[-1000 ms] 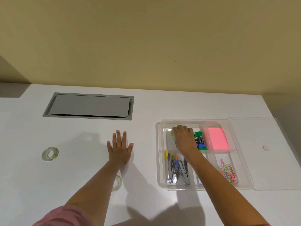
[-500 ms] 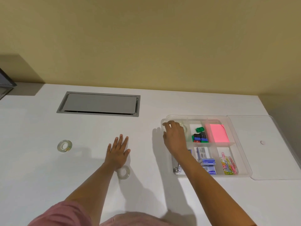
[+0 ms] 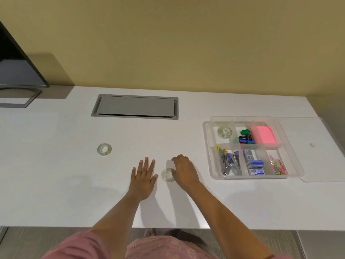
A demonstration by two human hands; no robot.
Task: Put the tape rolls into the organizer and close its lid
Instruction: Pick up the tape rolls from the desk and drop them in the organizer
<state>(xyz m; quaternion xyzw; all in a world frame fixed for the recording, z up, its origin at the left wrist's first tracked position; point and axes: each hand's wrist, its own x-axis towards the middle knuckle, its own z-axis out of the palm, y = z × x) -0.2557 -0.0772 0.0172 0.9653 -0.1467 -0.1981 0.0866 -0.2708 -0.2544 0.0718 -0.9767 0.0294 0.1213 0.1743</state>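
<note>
A clear organizer (image 3: 207, 146) stands open at the right of the white desk, its clear lid (image 3: 323, 159) lying flat beside it on the right. One clear tape roll (image 3: 224, 131) lies in the organizer's back left compartment. A second tape roll (image 3: 166, 175) lies on the desk between my hands. My right hand (image 3: 185, 171) is curled at that roll's right edge, thumb touching it, the roll still flat on the desk. Just left of it, my left hand (image 3: 143, 179) rests flat with fingers spread. A third tape roll (image 3: 104, 149) lies further left.
The organizer also holds pink sticky notes (image 3: 264, 137), binder clips, staplers, staple boxes and coloured paper clips. A grey cable hatch (image 3: 135, 107) is set into the desk at the back. A dark monitor (image 3: 16, 71) stands at the far left. The desk's front edge runs below my forearms.
My right hand left a tape roll in the organizer's back left compartment, then came back left to the roll beside my left hand. The view shifted left.
</note>
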